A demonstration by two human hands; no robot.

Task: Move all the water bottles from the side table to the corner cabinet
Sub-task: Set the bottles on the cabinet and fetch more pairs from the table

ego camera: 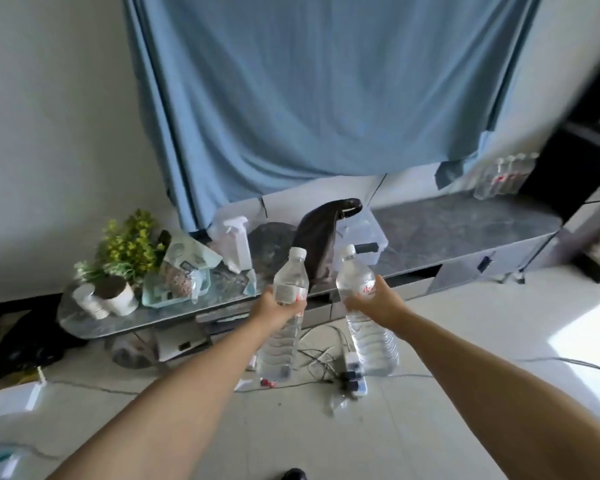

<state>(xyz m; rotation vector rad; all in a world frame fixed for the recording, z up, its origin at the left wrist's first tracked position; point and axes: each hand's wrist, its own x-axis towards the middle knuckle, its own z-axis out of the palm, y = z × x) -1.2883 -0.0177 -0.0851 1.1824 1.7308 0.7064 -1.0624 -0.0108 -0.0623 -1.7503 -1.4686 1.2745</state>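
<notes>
Pale tiled floor (430,341) strewn with cables and a power strip (354,372), grey stone bench (465,226) beyond under a blue curtain (309,98). Left hand (274,308) wrapped around one water bottle (288,306), right hand (381,299) around another (364,306), both carried upright in the air. Could trip on cables; smooth, full bottles could slip. More bottles (506,176) far right, blurred, count unclear; fingers mostly hidden behind the bottles

I'm holding two clear, glossy plastic bottles (290,282); the tabletop (458,226) is showing polished grey stone; curtain (309,91), matt blue cloth.
</notes>
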